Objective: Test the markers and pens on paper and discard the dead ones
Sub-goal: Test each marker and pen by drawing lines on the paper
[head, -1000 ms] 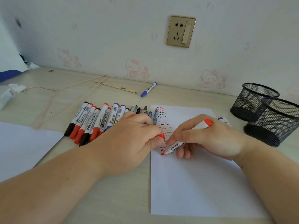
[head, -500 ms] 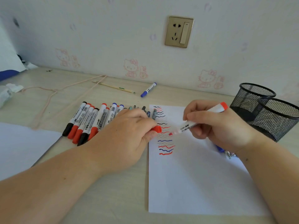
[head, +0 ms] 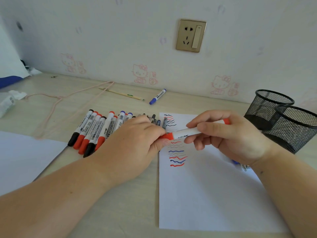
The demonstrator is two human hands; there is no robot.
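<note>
At centre frame, the right hand (head: 228, 136) grips the red marker (head: 197, 131), now lifted off the paper (head: 205, 194). The left hand (head: 135, 143) pinches its cap (head: 167, 136) back on, so this marker passed, judging by the fresh red line.

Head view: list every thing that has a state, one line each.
red marker: capped, held level over the paper
left hand: pinches the red cap
right hand: grips the barrel
paper: flat, wavy test lines drawn
row of markers: capped, lying side by side
mesh cups: upright
blue marker: capped, lying apart
</note>
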